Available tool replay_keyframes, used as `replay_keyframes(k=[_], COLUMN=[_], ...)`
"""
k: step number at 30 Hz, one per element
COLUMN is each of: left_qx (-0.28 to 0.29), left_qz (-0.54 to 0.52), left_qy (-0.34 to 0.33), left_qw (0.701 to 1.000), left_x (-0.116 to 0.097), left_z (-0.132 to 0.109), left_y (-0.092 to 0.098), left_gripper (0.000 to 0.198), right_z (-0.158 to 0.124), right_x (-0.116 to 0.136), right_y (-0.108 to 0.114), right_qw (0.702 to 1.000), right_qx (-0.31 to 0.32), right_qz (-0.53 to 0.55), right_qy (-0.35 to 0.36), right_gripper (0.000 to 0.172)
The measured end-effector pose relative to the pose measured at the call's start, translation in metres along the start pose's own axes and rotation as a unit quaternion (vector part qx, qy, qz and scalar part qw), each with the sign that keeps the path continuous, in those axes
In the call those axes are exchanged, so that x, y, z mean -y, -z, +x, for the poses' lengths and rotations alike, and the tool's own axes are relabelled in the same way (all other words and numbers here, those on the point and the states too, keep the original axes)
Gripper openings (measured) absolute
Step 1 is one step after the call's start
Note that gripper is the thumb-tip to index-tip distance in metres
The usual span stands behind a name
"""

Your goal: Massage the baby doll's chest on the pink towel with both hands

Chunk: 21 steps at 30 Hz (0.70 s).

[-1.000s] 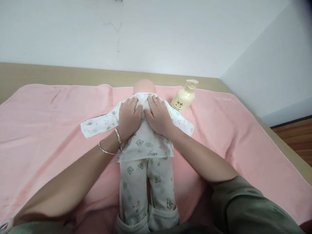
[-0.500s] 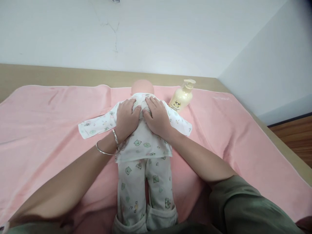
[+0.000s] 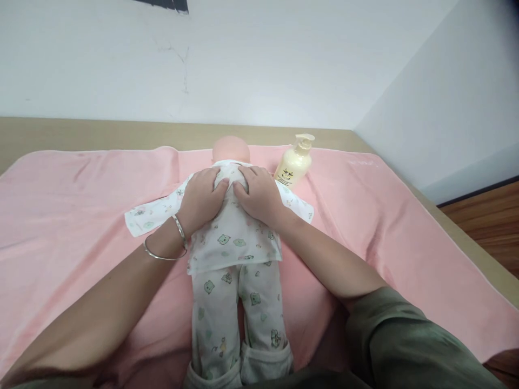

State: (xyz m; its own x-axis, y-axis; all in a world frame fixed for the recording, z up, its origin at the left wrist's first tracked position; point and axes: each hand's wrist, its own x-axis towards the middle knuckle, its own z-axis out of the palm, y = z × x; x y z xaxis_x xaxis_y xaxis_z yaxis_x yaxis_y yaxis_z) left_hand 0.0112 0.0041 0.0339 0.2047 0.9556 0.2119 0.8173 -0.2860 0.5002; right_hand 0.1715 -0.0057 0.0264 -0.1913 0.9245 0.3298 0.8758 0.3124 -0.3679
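Note:
A baby doll point(image 3: 231, 149) lies face down, its bald head toward the wall. It wears a white printed top point(image 3: 235, 237) with the sleeves stretched out sideways, and matching trousers point(image 3: 214, 313) with turned-up cuffs. My left hand point(image 3: 203, 197) rests flat on the left side of the doll's upper back, a silver bangle on its wrist. On the right side, my right hand point(image 3: 259, 194) lies palm down, fingers stretched toward the shoulder. Both thumbs point inward, a small gap between them. Neither hand grips anything.
A cream pump bottle point(image 3: 292, 165) with a cartoon cow label stands beyond the doll's right sleeve. Beneath everything spreads a pink blanket point(image 3: 81, 205) on a wooden surface point(image 3: 101, 132). A white wall point(image 3: 259, 65) rises behind, with another wall at the right.
Both hands have spread slightly outward across the doll's upper back, widening the gap between the thumbs. The camera view has tilted up a little, shifting the scene slightly.

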Motion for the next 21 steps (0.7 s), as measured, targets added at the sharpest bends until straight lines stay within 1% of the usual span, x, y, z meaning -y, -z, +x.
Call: replay_keyframes(k=[2,4,7,9,11,13,15,18,21], left_qx=[0.018,0.031,0.070,0.098,0.113,0.113,0.101,0.080,0.065], left_qz=[0.009,0.027,0.036,0.027,0.020,0.020,0.020,0.015,0.030], left_qy=[0.005,0.007,-0.017,-0.012,0.016,0.031,0.034,0.033,0.016], left_qw=[1.000,0.999,0.997,0.995,0.993,0.993,0.994,0.996,0.997], left_x=[-0.005,-0.016,-0.032,-0.037,-0.033,-0.022,-0.008,0.008,0.009], left_z=[-0.003,-0.010,-0.022,-0.025,-0.022,-0.013,-0.003,0.007,0.007], left_y=[0.005,0.012,0.023,0.029,0.032,0.029,0.023,0.012,0.008], left_gripper=[0.024,0.021,0.017,0.017,0.019,0.022,0.026,0.034,0.035], right_z=[0.003,0.006,0.008,0.006,0.000,-0.009,-0.020,-0.030,-0.025], right_x=[-0.002,-0.004,-0.003,0.001,0.009,0.018,0.028,0.037,0.034], right_y=[0.004,0.008,0.014,0.018,0.020,0.021,0.021,0.020,0.019], right_qw=[1.000,0.999,0.996,0.994,0.991,0.989,0.991,0.994,0.996], right_qx=[0.021,0.047,0.082,0.094,0.093,0.079,0.063,0.044,0.051], right_qz=[-0.001,-0.009,-0.031,-0.060,-0.097,-0.120,-0.113,-0.081,-0.065], right_qy=[-0.013,-0.019,-0.007,0.008,0.019,0.028,0.045,0.066,0.040], right_gripper=[0.040,0.039,0.039,0.041,0.040,0.036,0.031,0.033,0.032])
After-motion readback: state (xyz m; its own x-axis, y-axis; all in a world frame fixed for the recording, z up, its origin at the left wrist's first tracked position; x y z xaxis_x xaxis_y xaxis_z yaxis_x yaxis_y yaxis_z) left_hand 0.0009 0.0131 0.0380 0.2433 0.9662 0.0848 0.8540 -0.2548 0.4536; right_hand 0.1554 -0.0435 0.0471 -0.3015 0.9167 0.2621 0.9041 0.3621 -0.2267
